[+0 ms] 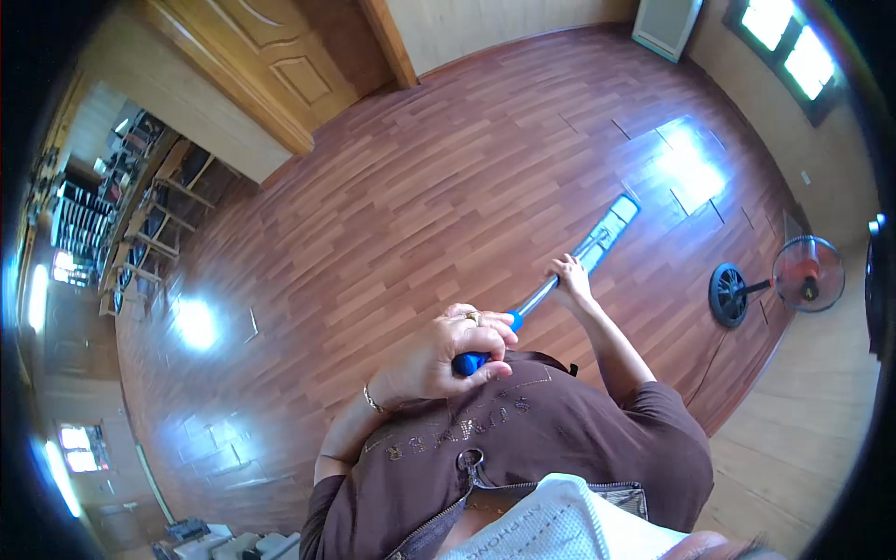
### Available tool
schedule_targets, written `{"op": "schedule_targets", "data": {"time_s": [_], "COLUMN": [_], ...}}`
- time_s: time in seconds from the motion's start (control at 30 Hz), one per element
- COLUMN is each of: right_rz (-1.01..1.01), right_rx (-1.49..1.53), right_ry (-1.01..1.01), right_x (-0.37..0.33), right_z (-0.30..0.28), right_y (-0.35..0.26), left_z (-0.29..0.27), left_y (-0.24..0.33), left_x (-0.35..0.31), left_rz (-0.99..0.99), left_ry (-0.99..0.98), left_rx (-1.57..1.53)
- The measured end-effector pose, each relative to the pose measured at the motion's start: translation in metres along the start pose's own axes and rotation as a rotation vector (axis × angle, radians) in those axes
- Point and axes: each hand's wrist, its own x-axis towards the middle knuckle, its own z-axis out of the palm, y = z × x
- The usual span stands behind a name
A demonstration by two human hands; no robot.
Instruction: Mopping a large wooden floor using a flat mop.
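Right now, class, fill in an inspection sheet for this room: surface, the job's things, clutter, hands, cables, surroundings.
Surface: glossy reddish wood floor, bright window glare patches.
Job's things: flat mop head flat on the floor; metal pole, blue handle.
Clutter: nothing seen on the open floor.
Hands: left hand wrapped round the blue handle top; right hand gripping the pole lower down.
Cables: thin cord on the floor near the standing fan; connection unclear.
Surroundings: wooden door, shelves at left, windows upper right.
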Motion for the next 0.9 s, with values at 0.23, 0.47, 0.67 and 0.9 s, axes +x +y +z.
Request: {"op": "schedule_targets", "data": {"time_s": [0.23, 0.47, 0.67, 0.9], "right_rz": [-0.233, -0.673, -0.845, -1.017], "right_rx": [0.131, 0.243, 0.494, 0.415], "right_ry": [-0.127, -0.321, -0.569, -0.977], "right_x": [0.062, 0.077, 0.04, -0.023], "right_z": [0.045, 0.107, 0.172, 0.185], "right_y": [-0.066, -0.191, -0.305, -0.433], "left_z": [0.005, -0.002, -0.015, -0.025], "left_y": [0.011, 0.032, 0.059, 0.089], "left_x": [-0.039, -0.105, -0.167, -0.234], "left_rz": [-0.038, -0.106, -0.042, -0.05], "left_ry": [0.192, 0.434, 0.611, 0.828], "left_rx": [0.235, 0.521, 0.683, 0.845]}}
